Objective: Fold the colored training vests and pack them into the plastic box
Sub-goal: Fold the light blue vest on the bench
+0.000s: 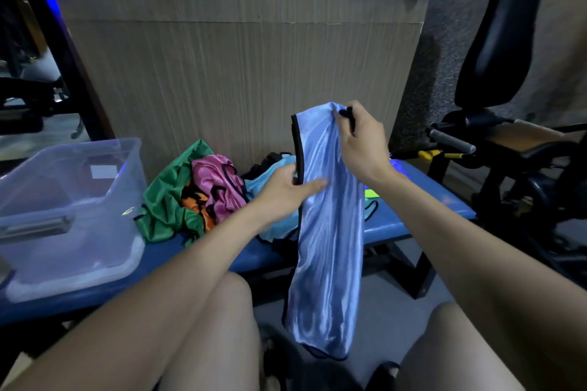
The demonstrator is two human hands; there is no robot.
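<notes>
While pinched aloft, glossy mesh vest (330,232)

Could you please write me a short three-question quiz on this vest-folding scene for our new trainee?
1. True or false: the plastic box stands on the blue bench, left of the pile of vests.
2. Which hand pinches the top of the hanging light blue vest? A) left hand B) right hand C) neither
3. Name the colour of the vest lying nearest the box.

Key:
1. True.
2. B: the right hand pinches the top edge, while the left hand holds the black-trimmed side edge lower down.
3. Green: the green vest lies next to the box, with the pink vest and an orange vest heaped on it.
</notes>
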